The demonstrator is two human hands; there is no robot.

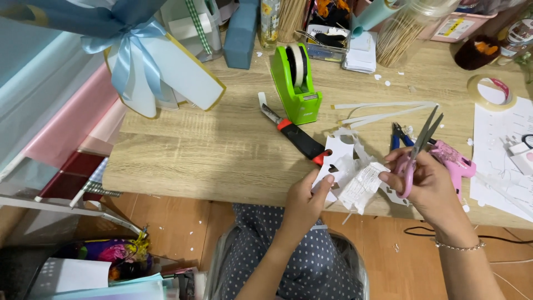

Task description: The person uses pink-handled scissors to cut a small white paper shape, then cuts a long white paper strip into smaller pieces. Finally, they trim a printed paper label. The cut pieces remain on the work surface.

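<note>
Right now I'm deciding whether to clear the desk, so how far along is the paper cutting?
Partly done: the white cut-out paper in the left hand already has shaped holes, and white strips and scraps lie on the wooden table. In hand: the right hand holds pink-handled scissors, blades open above the paper. How much cutting remains cannot be told.
</note>
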